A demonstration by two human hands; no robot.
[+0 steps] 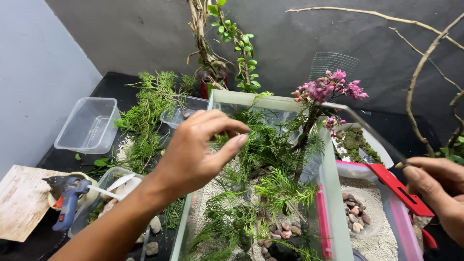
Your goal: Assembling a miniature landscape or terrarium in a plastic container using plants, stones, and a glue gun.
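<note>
My left hand [193,154] hovers over a glass tank [333,193], thumb and forefinger slightly apart just beside the feathery green fronds [270,150] planted inside. Nothing shows between those fingers. At the right edge my right hand [437,186] grips long metal tweezers [372,133]. They slant up and left, and their tip reaches the stem under the pink flowers [328,87] of a small plant in the tank. White sand [208,193] and brown pebbles [280,229] cover the tank floor.
A blue glue gun [67,200] lies in a tub at the left. An empty clear tub [89,123] stands behind it, with cut green sprigs [150,116] beside. A red-trimmed box holds sand and a bowl of pebbles [355,217]. Moss tray [357,142], wire mesh [331,63] and bare branches [420,72] are at the right.
</note>
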